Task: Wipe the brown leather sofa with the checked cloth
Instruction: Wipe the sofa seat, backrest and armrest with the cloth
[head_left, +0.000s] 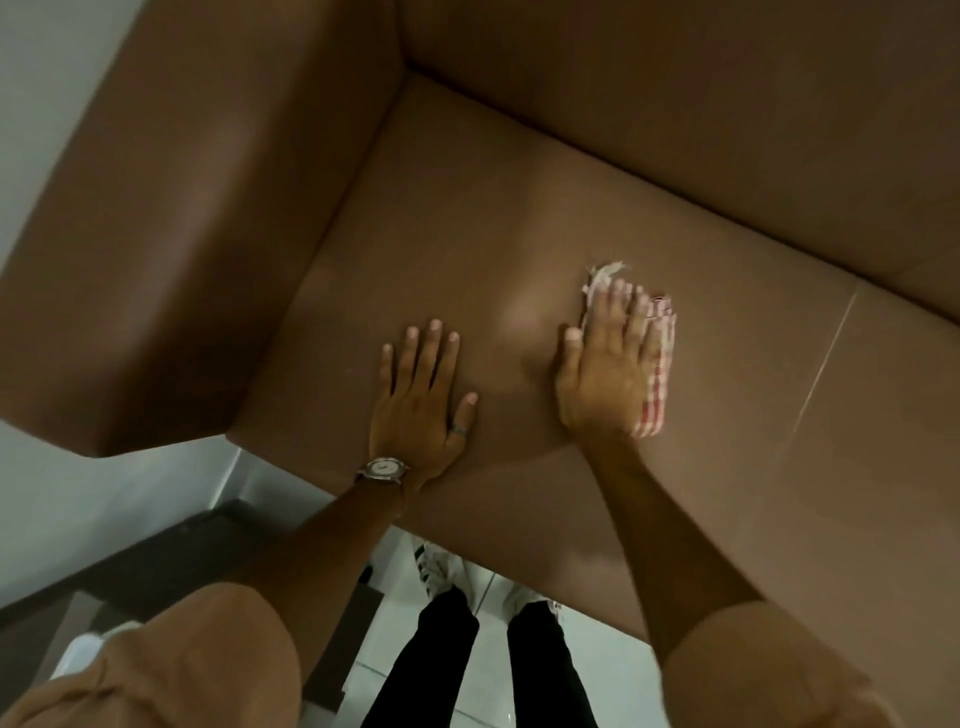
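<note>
The brown leather sofa (467, 218) fills most of the head view, its seat cushion under both hands. My right hand (605, 364) lies flat on the red-and-white checked cloth (657, 384), pressing it onto the seat; the cloth shows beyond the fingertips and along the hand's right side. My left hand (421, 395) rests palm down on the bare seat to the left of it, fingers spread, holding nothing. A watch sits on the left wrist and a ring on the thumb.
The sofa's thick left armrest (171, 234) rises left of my hands and the backrest (727, 104) runs along the top. A seam (826, 358) divides the seat cushions at the right. My legs and white shoes stand on a pale tiled floor (395, 670) below.
</note>
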